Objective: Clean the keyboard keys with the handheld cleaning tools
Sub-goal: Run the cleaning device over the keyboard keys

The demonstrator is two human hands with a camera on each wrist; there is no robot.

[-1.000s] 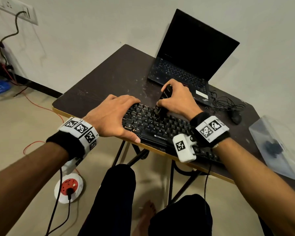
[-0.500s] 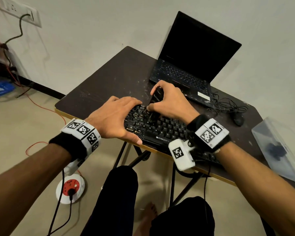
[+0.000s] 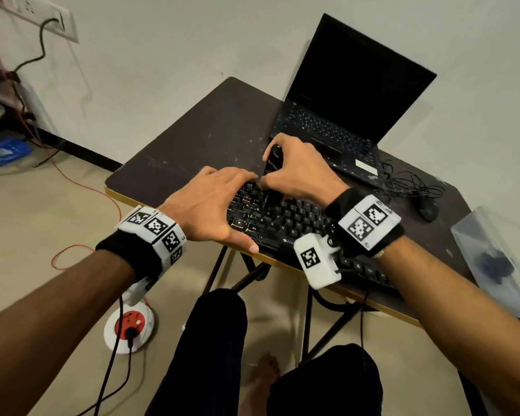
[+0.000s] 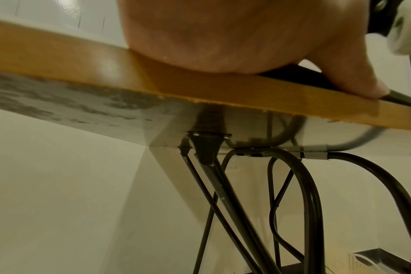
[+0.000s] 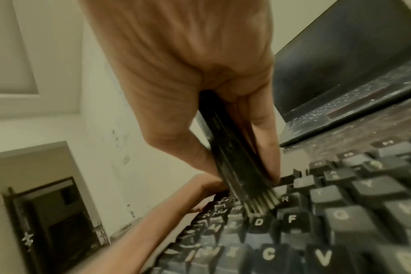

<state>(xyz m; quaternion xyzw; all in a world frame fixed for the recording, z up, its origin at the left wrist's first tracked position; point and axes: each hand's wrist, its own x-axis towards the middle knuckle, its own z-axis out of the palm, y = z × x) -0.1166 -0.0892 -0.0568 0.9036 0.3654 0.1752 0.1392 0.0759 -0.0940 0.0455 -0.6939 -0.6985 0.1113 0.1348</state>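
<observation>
The right hand (image 3: pixel 297 172) has slid along the keyboard (image 3: pixel 297 226) since a second ago, away from the middle rows and up toward the left end, and the brush (image 3: pixel 272 166) has come with it. Now the right hand grips the dark handle, thumb on one side and fingers pressed together down the other, pinching it low near the bristles. In the right wrist view the brush (image 5: pixel 235 153) stands steep, tilted a little, and its bristles (image 5: pixel 261 203) dig in among the keys just above the D, beside the R. There is motion blur on it, so the stroke is live.

The left hand (image 3: pixel 210 202) lies flat over the keyboard's left end, fingers straight and close together, thumb reaching along the near edge of the desk (image 3: pixel 198 136). From the left wrist view the palm (image 4: pixel 223 37) sits on the desk's tan front edge (image 4: pixel 82 63) and the thumb tip touches the dark keyboard rim; the other fingers are out of sight there.

The keyboard lies along the desk's near edge. Behind it, at the far right corner, an open laptop (image 3: pixel 351 94) stands with a dark screen. A mouse (image 3: pixel 428 210) and its tangled cable lie toward the right edge. The desk's top is speckled with pale dust.
</observation>
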